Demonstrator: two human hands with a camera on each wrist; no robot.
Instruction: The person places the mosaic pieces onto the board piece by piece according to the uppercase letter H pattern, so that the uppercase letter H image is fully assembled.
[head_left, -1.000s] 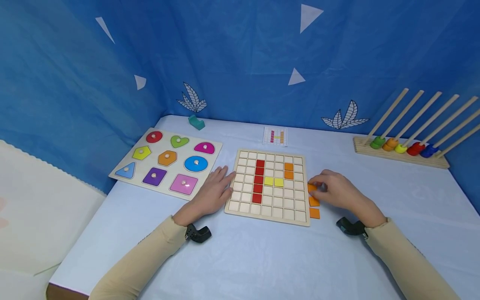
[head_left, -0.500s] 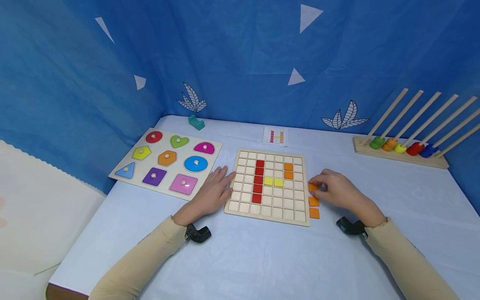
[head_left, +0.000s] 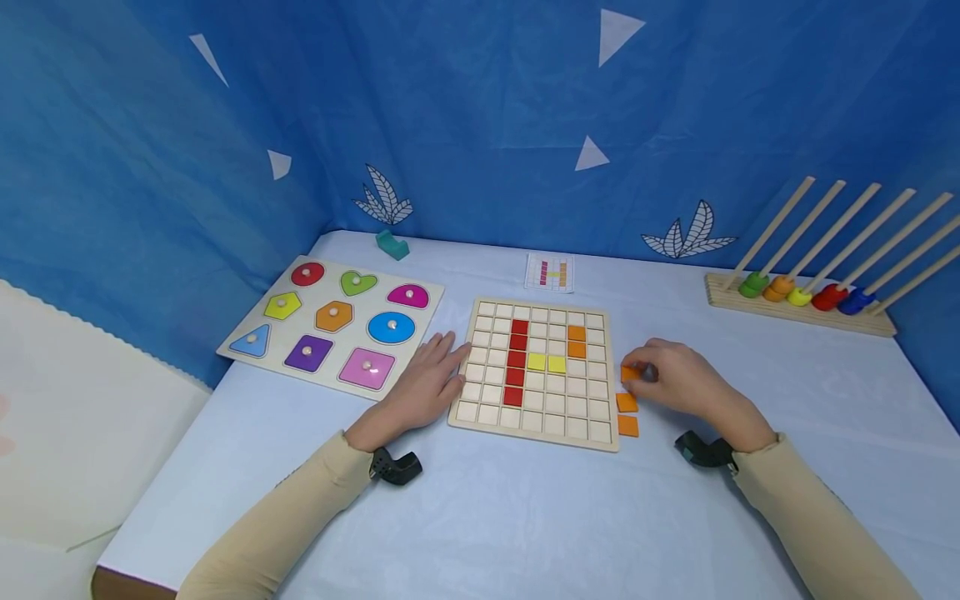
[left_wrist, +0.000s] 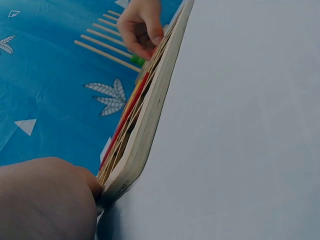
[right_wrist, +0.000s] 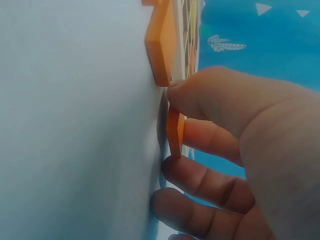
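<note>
A wooden grid board (head_left: 551, 437) lies mid-table, with a column of red tiles (head_left: 515, 358), two yellow tiles (head_left: 556, 364) and two orange tiles (head_left: 576, 342) set in its squares. My left hand (head_left: 422, 379) rests along the board's left edge, fingers extended. At the right edge, my right hand (head_left: 675, 375) pinches a loose orange tile (right_wrist: 175, 132) between thumb and fingers. A shadow shows beside that tile in the right wrist view. Two more loose orange tiles, a middle one (head_left: 627, 403) and a front one (head_left: 628, 426), lie below it along the board.
Left of the board lies a knobbed shape puzzle (head_left: 330, 379). A small pattern card (head_left: 550, 273) sits behind the board, and a teal block (head_left: 392, 245) at the back left. A peg stand (head_left: 802, 312) with coloured beads stands at the back right, before a blue cloth (head_left: 480, 125).
My right hand has shifted slightly right with the orange tile, away from the board's edge. The left hand has kept its place.
</note>
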